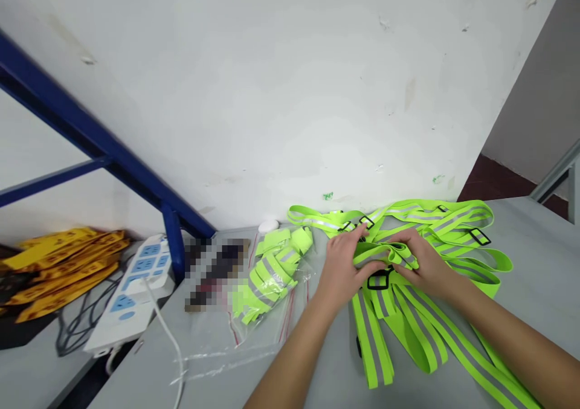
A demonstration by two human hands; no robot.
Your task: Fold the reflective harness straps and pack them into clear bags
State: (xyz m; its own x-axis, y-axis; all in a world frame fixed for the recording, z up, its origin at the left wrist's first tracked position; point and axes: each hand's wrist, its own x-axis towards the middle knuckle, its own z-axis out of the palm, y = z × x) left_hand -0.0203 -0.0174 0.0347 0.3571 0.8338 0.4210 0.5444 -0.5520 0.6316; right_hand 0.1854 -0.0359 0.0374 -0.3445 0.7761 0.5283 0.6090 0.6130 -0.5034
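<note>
My left hand (342, 267) and my right hand (421, 264) hold a gathered, folded section of neon green strap (378, 253) with a grey reflective stripe between them. Both hands have their fingers closed round it. A black rectangular buckle (377, 282) hangs just below. More green straps (453, 215) with black buckles lie in loops behind and to the right, and long ends trail toward the table's front. Left of my left hand, folded green strips (272, 273) lie in and on clear plastic bags (254, 342) with red seal lines.
A white power strip (136, 294) with a plugged-in cable lies at the left, beside yellow strips (67, 264). A blue metal frame (131, 173) slants across the left. A white wall (294, 95) stands behind the grey table (544, 258). A round white object (268, 226) sits near the wall.
</note>
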